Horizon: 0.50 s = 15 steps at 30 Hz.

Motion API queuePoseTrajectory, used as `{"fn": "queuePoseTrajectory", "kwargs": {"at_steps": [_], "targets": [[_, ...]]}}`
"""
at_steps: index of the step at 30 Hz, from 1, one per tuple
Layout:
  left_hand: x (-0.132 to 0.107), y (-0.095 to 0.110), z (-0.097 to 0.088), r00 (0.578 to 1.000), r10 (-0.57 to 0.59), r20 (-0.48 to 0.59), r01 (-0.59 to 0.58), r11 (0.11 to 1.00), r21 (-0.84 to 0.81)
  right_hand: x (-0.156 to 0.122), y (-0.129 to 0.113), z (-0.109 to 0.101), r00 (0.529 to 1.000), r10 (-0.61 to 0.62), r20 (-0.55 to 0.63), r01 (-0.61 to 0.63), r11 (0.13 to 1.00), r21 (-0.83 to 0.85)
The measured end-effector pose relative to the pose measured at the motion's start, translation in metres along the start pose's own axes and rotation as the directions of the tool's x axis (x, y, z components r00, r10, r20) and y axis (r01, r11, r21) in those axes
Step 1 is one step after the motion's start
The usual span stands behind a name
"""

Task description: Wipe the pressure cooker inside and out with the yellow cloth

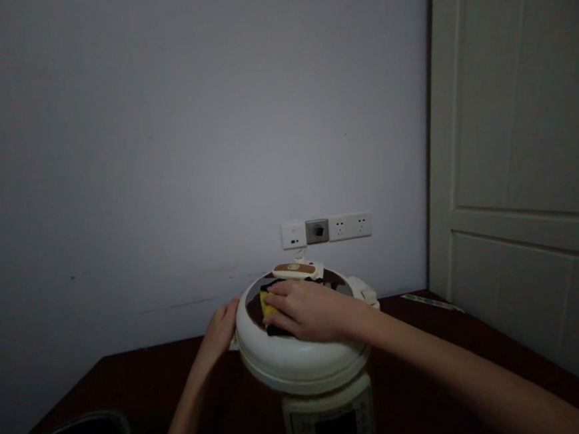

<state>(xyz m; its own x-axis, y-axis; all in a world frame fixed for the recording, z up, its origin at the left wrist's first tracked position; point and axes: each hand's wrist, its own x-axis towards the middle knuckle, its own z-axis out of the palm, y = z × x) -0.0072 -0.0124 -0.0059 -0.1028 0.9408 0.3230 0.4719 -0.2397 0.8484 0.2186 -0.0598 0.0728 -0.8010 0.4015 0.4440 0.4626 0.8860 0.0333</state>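
A white electric pressure cooker (306,366) stands on the dark table, with a dark glossy top panel and a brown-topped handle (294,270) on its lid. My right hand (304,309) presses a yellow and black cloth (267,304) flat on the lid, fingers closed over it; most of the cloth is hidden under the hand. My left hand (224,324) holds the left side of the lid's rim, and some of its fingers are out of sight against the cooker. Below the lid, the control panel (330,418) faces me in shadow.
Behind the cooker, wall sockets (349,226) and a grey switch plate (317,231) sit on the pale wall. A white panelled door (520,159) stands at the right. A printed strip (431,301) lies on the dark red table (147,382). A dark rimmed object (120,421) is at lower left.
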Motion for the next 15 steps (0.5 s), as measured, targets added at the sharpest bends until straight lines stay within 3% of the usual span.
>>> {"fn": "queuePoseTrajectory", "kwargs": {"at_steps": [10,15], "targets": [[-0.003,0.001,0.001,0.999,0.034,0.008,-0.035,0.999,0.012,-0.047,-0.011,-0.012,0.989,0.148,-0.025,-0.148,0.989,-0.013],[0.000,-0.006,0.002,0.999,0.040,-0.008,-0.040,0.998,0.046,-0.025,-0.012,-0.012,0.995,0.097,0.010,-0.097,0.995,0.026]]}}
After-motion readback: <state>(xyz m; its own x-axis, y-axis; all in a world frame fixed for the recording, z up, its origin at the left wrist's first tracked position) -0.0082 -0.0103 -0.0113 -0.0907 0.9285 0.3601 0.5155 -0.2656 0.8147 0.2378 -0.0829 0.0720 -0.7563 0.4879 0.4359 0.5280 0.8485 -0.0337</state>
